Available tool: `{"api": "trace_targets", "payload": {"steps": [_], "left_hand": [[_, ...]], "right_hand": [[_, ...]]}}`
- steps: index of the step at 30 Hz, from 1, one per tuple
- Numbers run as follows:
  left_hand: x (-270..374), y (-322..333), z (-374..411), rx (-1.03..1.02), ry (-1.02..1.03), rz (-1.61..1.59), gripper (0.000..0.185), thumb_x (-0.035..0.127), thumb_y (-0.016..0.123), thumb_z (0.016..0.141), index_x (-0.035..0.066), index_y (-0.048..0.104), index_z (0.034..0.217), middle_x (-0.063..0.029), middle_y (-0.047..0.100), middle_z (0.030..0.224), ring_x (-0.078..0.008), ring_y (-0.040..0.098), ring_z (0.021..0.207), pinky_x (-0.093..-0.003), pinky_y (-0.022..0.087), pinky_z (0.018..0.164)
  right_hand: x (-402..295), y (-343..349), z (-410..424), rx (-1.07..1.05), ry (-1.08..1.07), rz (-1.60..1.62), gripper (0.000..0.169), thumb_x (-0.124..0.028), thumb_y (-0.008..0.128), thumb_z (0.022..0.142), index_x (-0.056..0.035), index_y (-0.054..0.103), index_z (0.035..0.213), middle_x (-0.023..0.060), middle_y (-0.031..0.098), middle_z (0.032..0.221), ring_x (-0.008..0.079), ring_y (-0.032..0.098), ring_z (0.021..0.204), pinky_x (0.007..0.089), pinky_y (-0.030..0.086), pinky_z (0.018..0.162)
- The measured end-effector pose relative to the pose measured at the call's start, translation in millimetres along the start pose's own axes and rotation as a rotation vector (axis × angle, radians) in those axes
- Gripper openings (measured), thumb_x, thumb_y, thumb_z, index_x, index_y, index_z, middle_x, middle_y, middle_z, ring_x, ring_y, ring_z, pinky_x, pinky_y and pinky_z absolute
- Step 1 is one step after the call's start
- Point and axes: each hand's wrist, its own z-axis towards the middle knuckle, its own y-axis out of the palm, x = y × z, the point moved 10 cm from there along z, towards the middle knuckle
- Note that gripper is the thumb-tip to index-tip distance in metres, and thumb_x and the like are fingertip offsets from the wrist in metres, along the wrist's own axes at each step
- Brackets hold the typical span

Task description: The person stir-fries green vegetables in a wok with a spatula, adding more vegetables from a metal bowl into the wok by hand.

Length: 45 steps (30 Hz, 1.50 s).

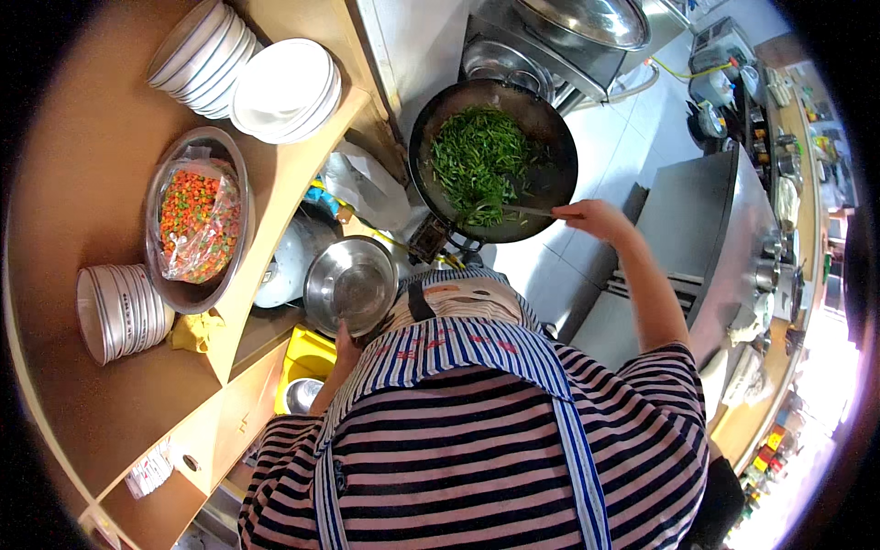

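Observation:
A black wok (543, 158) stands before me with chopped green vegetables (478, 155) heaped on its left side. My right hand (588, 216) is closed on the handle of a metal utensil (526, 210), whose far end lies among the greens at the wok's near side. Lower left, my left hand (347, 344) grips the near rim of a round stainless steel bowl (350, 285). The inside of this bowl shows bare metal. Its far rim is left of the wok's handle, apart from it.
Shelving (289, 185) on the left holds stacked bowls (127, 309), white plates (282, 89) and a metal basin (240, 234) with bagged diced vegetables (192, 223). A large metal lid (598, 20) lies beyond the wok. A steel cabinet (694, 199) stands right.

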Motion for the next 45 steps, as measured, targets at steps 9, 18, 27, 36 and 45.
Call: {"api": "trace_targets", "payload": {"steps": [9,18,27,36,45], "left_hand": [[-102,24,0,-0.055,-0.358,-0.900,0.036,0.018,0.041,0.093,0.001,0.040,0.124,-0.0142,0.048,0.121,-0.0242,0.049,0.110,-0.0346,0.044,0.090],[-15,36,4,0.121,-0.530,-0.958,0.049,0.036,0.045,0.090,0.005,0.038,0.128,-0.0149,0.048,0.124,-0.0312,0.049,0.109,-0.0417,0.042,0.093],[-29,25,-23,0.124,-0.484,-0.886,0.049,0.037,0.045,0.089,0.003,0.042,0.124,-0.0169,0.048,0.123,-0.0321,0.050,0.109,-0.0448,0.046,0.089],[-28,46,-23,0.286,-0.709,-1.218,0.050,0.038,0.043,0.090,0.005,0.039,0.128,-0.0165,0.047,0.124,-0.0336,0.049,0.110,-0.0450,0.045,0.090],[-15,40,-6,0.090,-0.514,-1.109,0.055,0.039,0.045,0.090,0.004,0.034,0.130,-0.0167,0.042,0.128,-0.0309,0.046,0.114,-0.0414,0.043,0.094]], "right_hand": [[-66,-16,-45,-0.019,0.222,-0.360,0.031,-0.016,0.049,0.083,-0.0222,0.059,0.112,0.0090,0.064,0.097,0.0291,0.061,0.086,0.0408,0.048,0.073],[56,9,32,0.369,0.275,-0.068,0.035,-0.028,0.046,0.088,-0.0129,0.054,0.119,0.0117,0.064,0.095,0.0289,0.062,0.078,0.0390,0.048,0.069],[127,21,93,-0.005,0.437,0.403,0.021,-0.025,0.053,0.084,-0.0079,0.058,0.096,0.0116,0.060,0.070,0.0223,0.053,0.055,0.0359,0.043,0.050],[38,2,61,0.277,0.061,-0.078,0.036,-0.028,0.051,0.087,-0.0198,0.051,0.122,0.0121,0.061,0.100,0.0276,0.059,0.089,0.0365,0.048,0.072],[-66,-61,-60,-0.021,0.321,-0.681,0.030,-0.024,0.051,0.085,-0.0288,0.056,0.115,0.0077,0.062,0.086,0.0259,0.061,0.078,0.0385,0.049,0.065]]}}
